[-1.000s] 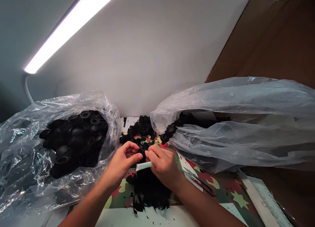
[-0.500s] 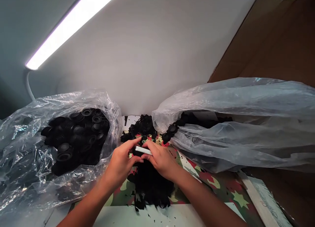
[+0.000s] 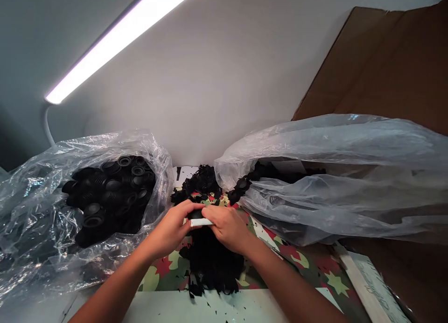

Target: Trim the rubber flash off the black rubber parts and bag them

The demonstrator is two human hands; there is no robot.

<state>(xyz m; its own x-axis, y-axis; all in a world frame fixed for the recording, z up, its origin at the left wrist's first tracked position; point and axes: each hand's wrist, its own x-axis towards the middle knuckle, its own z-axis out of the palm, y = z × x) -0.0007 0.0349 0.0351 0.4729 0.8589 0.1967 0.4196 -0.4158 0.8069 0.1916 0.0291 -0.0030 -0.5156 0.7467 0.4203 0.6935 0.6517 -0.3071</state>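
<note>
Close together over the middle of the table, both my hands are closed round a dark rounded part (image 3: 196, 214). My left hand (image 3: 174, 227) pinches it from the left, fingers above and thumb below. In my right hand (image 3: 227, 225) is a short white stick-like tool (image 3: 201, 222), lying level across the near side of the dark part. Fingers hide much of the part. Beneath the hands lies a heap of black scraps (image 3: 215, 267).
An open clear bag (image 3: 31, 211) of black ribbed rubber parts (image 3: 112, 187) lies left. Another clear bag (image 3: 332, 145) lies right, before a cardboard box (image 3: 381, 66). More black scraps (image 3: 205, 178) sit behind the hands on a patterned cover (image 3: 304, 260). A lamp (image 3: 119, 43) hangs upper left.
The white tool has turned from a slant to nearly level and sits slightly lower. My left fingers have shifted on the dark part. The whole view has shifted slightly.
</note>
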